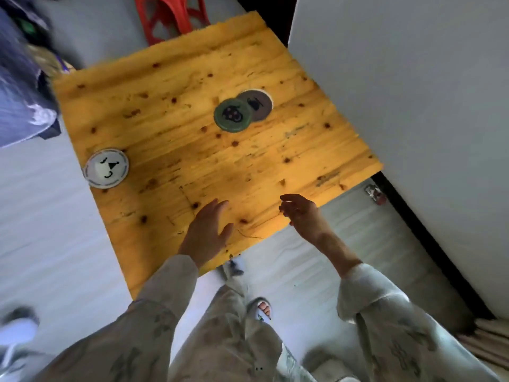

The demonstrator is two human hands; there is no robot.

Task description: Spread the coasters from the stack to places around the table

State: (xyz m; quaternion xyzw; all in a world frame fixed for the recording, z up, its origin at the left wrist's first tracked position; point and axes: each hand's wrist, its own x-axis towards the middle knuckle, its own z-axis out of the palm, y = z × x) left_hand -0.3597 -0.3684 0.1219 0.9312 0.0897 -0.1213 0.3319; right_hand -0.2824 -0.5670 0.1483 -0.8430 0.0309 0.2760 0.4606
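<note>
On the yellow wooden table [170, 111] a green coaster [233, 114] with a dark cartoon figure lies partly over a brown coaster [260, 104], with a white edge showing behind the brown one. A white coaster [106, 167] with a face drawing lies alone at the table's left edge. My left hand [207, 232] hovers flat over the near part of the table, fingers apart, holding nothing. My right hand [303, 213] hangs at the near right edge, fingers loosely curled and empty.
A red plastic stool [170, 17] stands beyond the table's far edge. A white wall or panel [413, 92] runs close along the right side. Dark clutter [24, 78] sits at the left. My legs and slippered feet [261, 310] are below the near table edge.
</note>
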